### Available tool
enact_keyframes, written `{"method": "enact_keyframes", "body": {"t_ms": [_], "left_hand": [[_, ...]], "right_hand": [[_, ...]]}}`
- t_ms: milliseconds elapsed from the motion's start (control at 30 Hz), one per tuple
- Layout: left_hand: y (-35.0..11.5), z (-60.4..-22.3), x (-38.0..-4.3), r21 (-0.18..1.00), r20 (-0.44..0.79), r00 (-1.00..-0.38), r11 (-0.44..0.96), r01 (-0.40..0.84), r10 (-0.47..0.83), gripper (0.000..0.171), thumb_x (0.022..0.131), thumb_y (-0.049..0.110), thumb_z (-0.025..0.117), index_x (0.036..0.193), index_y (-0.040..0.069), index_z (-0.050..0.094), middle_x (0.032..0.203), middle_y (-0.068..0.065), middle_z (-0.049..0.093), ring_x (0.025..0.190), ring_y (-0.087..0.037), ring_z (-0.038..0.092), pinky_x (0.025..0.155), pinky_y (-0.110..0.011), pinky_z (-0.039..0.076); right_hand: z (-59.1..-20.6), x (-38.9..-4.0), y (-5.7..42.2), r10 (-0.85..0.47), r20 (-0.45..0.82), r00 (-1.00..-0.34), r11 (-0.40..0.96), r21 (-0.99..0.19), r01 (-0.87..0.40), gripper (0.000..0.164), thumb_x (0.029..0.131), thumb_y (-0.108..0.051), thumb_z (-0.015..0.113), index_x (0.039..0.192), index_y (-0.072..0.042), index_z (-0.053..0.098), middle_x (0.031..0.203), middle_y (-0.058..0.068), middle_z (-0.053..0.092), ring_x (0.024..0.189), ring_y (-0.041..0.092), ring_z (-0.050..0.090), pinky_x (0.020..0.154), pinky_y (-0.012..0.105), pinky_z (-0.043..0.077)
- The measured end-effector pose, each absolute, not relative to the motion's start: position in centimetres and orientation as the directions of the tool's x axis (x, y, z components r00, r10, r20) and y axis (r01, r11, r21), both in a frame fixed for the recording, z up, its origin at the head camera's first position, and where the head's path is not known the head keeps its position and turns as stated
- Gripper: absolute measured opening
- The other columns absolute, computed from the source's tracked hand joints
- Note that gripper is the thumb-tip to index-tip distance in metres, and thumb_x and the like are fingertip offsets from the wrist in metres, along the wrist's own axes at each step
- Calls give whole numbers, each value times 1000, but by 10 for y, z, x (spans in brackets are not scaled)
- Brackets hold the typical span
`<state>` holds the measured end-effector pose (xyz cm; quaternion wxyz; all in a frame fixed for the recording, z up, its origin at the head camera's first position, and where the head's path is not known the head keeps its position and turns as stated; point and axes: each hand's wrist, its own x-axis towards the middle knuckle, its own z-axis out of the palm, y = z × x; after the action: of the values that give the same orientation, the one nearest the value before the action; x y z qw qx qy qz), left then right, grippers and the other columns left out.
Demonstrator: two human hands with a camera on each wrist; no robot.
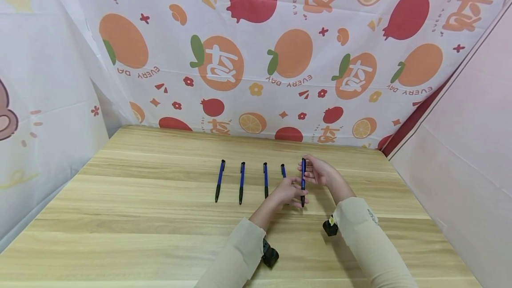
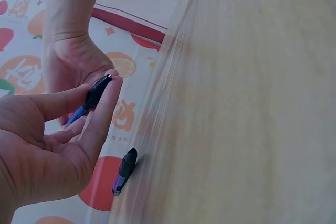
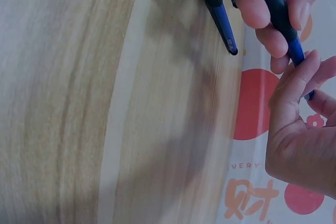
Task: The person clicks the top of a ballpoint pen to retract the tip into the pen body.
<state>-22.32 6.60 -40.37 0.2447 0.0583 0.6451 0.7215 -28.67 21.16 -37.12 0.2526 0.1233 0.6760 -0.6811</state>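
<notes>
A blue pen with a black grip (image 1: 303,175) is held by both hands at the right end of a row of pens. My left hand (image 1: 289,191) pinches its black tip end between thumb and fingers, as the left wrist view shows on the pen's grip (image 2: 98,92). The right hand (image 1: 318,171) holds the upper, blue end with its fingers. In the right wrist view, that hand (image 3: 302,140) is at the lower right, partly covering the pen's far end. Just left of the hands lies another blue pen (image 1: 283,170), its lower part hidden by my left hand.
Further left on the wooden table (image 1: 140,217) lie more matching pens, the leftmost pen (image 1: 220,181), a second pen (image 1: 242,183) and a third pen (image 1: 266,181), roughly parallel. A fruit-printed cloth (image 1: 256,92) hangs behind the table's far edge, with pale cloth (image 1: 472,146) to the right.
</notes>
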Motion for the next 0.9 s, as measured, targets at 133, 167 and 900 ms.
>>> {"method": "enact_keyframes", "body": {"t_ms": [133, 167, 900], "left_hand": [[67, -405, -224, 957, -234, -879, -61, -284, 415, 30, 89, -5, 55, 118, -7, 48, 102, -22, 58, 85, -36, 63, 67, -41, 54], [67, -405, -223, 957, -234, -880, -64, -284, 413, 30, 89, -5, 55, 118, -6, 48, 103, -22, 58, 85, -36, 64, 67, -41, 54], [67, -403, -220, 958, -219, -892, -84, -273, 395, 32, 88, -5, 55, 119, -9, 47, 102, -24, 59, 87, -38, 62, 66, -42, 54]], "right_hand": [[-371, -287, 211, -170, -519, -838, 44, -853, 520, 32, 97, -31, 40, 102, -2, 53, 73, -2, 63, 51, 5, 52, 59, 20, 50], [-371, -287, 211, -169, -523, -836, 42, -851, 524, 32, 98, -31, 40, 102, -2, 53, 72, -2, 62, 51, 5, 52, 58, 19, 50], [-367, -286, 208, -145, -528, -837, 75, -849, 523, 31, 96, -33, 40, 94, -5, 54, 74, -2, 60, 49, 5, 48, 54, 19, 49]]}}
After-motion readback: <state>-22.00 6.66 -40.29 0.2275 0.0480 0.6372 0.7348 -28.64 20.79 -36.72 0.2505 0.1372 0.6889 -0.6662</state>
